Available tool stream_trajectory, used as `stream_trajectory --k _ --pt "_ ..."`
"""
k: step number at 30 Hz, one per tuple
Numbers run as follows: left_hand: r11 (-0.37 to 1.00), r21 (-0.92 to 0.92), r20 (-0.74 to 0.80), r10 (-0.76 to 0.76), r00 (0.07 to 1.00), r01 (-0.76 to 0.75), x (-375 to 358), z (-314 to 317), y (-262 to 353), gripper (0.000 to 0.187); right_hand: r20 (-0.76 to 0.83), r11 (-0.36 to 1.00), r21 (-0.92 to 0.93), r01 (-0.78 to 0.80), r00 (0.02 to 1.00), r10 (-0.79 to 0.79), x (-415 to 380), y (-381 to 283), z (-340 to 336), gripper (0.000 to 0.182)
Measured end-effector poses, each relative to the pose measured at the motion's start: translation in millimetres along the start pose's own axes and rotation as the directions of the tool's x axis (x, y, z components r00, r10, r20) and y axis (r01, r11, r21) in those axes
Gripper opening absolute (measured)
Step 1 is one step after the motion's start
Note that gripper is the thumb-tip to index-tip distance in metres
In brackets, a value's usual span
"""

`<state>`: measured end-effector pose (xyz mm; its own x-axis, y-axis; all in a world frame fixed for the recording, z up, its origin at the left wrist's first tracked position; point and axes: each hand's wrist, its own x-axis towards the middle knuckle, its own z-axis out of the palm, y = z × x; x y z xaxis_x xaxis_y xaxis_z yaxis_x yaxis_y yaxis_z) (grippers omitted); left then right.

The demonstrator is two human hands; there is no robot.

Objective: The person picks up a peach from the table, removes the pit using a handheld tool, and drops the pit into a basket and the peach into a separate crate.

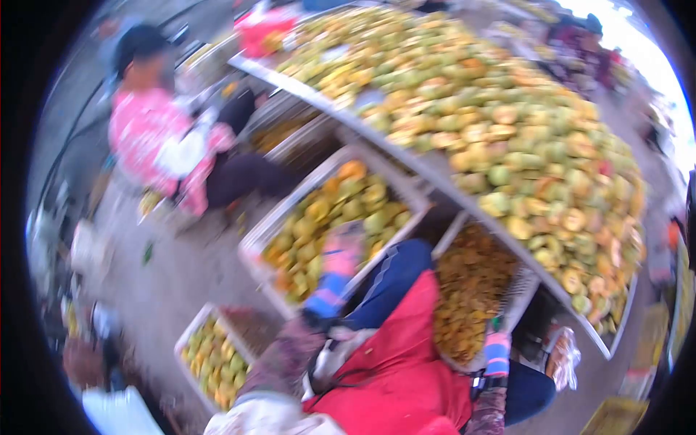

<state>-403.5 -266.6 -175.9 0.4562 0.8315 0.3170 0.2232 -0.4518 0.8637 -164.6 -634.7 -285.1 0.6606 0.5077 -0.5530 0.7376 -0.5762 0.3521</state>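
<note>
My left hand [341, 257], in a pink glove with blue bands at the wrist, reaches over a white crate [255, 245] of yellow-green fruit halves [308, 230] that look like peaches. Motion smears its fingers. Lower right, my right hand [496, 349] wears a similar striped glove and is closed around something with a small green end [496, 323] sticking up; what it is I cannot tell. That hand is beside a crate [523, 290] of small orange-brown pieces [471, 290], between my knees.
A long tilted table [428, 170] heaped with fruit halves [522, 152] runs across the front. At left sits a person in pink [156, 138], near another crate [301, 134]. A smaller crate of fruit [217, 359] stands on the floor, and a clear plastic bag [564, 359] lies at right.
</note>
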Motion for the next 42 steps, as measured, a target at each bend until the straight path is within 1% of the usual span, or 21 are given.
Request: stream_trajectory --k 1,2,3,4,6,7,12,14,16,19,20,21,22,23,24,26,28,30,32,33,42 --pt "0.975 0.217 -0.037 -0.029 0.999 0.037 20.1 -23.7 -28.2 0.034 -0.053 0.995 0.090 -0.041 0.998 0.046 0.7 3.1 15.9 0.055" --pt "0.617 0.786 -0.106 0.178 0.978 -0.027 23.7 -39.9 -45.3 0.038 -0.138 0.995 0.054 -0.088 0.986 0.094 -13.2 1.3 11.3 0.052" --pt "0.607 0.794 -0.175 0.261 0.949 -0.021 41.2 -41.5 -35.1 0.041 -0.116 0.967 0.254 -0.035 0.991 0.067 -9.0 6.5 25.6 0.060" --pt "0.594 0.804 -0.249 0.341 0.906 -0.003 58.8 -41.8 -14.6 0.043 -0.528 0.715 0.664 0.219 0.814 0.241 7.4 4.5 80.7 0.054" --pt "0.877 0.436 -0.092 0.266 0.959 -0.202 90.9 -1.7 31.3 0.042 -0.230 0.354 0.930 0.096 0.904 0.360 -42.9 -0.7 -28.1 0.040" --pt "0.929 0.256 0.017 0.273 0.962 -0.268 105.5 31.4 55.3 0.039 -0.313 0.379 0.915 0.141 0.840 0.443 -49.3 -10.3 -33.3 0.031" --pt "0.672 0.365 0.625 0.337 0.705 -0.645 177.8 207.0 74.8 0.049 -0.502 0.398 0.858 0.325 0.694 0.516 -90.2 -26.1 -66.8 0.012" --pt "0.504 0.493 0.812 0.025 0.583 -0.709 194.9 249.1 89.8 0.056 -0.404 0.218 0.915 0.341 0.762 0.505 -109.4 -24.3 -80.6 0.010" --pt "0.398 0.525 0.816 0.014 0.578 -0.752 199.8 280.3 76.5 0.062 -0.396 0.181 0.917 0.356 0.747 0.534 -116.2 -23.8 -68.2 0.010" --pt "0.674 0.460 0.682 0.148 0.716 -0.578 204.4 261.7 75.8 0.056 -0.236 -0.053 0.948 0.313 0.807 0.541 -124.4 -26.5 -63.0 0.012" --pt "0.780 0.334 0.565 0.284 0.775 -0.529 207.0 253.7 67.5 0.050 -0.223 -0.065 0.950 0.306 0.810 0.543 -121.7 -25.4 -59.5 0.012" --pt "0.981 -0.103 0.510 0.196 0.837 -0.167 197.8 241.9 68.9 0.047 -0.228 -0.071 0.944 0.322 0.794 0.564 -114.2 -25.0 -54.3 0.012" --pt "0.824 -0.516 0.508 0.074 0.858 0.234 183.6 223.7 73.8 0.044 -0.232 -0.082 0.936 0.342 0.776 0.586 -107.6 -27.4 -55.6 0.014" --pt "0.592 -0.676 0.599 0.096 0.795 0.439 166.4 205.7 80.4 0.042 -0.239 -0.209 0.886 0.414 0.793 0.560 -104.0 -26.4 -69.0 0.017" --pt "0.292 -0.730 0.673 0.144 0.726 0.618 144.8 187.2 91.7 0.041 -0.178 -0.507 0.719 0.476 0.831 0.527 -103.1 -33.0 -85.2 0.019" --pt "-0.012 -0.657 0.753 -0.027 0.657 0.753 96.8 161.5 114.8 0.031 -0.406 -0.160 0.840 0.519 0.796 0.448 -101.0 -23.8 -129.0 0.021" --pt "0.644 -0.664 0.535 0.056 0.843 0.379 56.7 169.2 100.4 0.031 -0.551 -0.023 0.783 0.622 0.711 0.437 -112.2 -21.0 -177.6 0.017" --pt "0.625 -0.722 0.497 0.168 0.851 0.298 27.6 147.5 167.1 0.035 -0.556 -0.004 0.794 0.607 0.730 0.396 -115.5 -22.7 -203.6 0.013" --pt "0.664 -0.624 0.590 0.056 0.806 0.411 12.1 148.3 179.6 0.055 -0.603 0.108 0.777 0.621 0.682 0.415 -118.8 -22.4 -215.9 0.010" --pt "0.823 -0.515 0.565 0.119 0.816 0.237 2.8 137.8 201.0 0.062 -0.618 0.165 0.774 0.612 0.670 0.412 -120.8 -21.0 -222.3 0.009" --pt "0.736 -0.566 0.520 -0.031 0.853 0.372 -29.9 127.2 233.7 0.066 -0.638 0.363 0.770 0.524 0.632 0.441 -126.9 -23.0 -223.9 0.015"
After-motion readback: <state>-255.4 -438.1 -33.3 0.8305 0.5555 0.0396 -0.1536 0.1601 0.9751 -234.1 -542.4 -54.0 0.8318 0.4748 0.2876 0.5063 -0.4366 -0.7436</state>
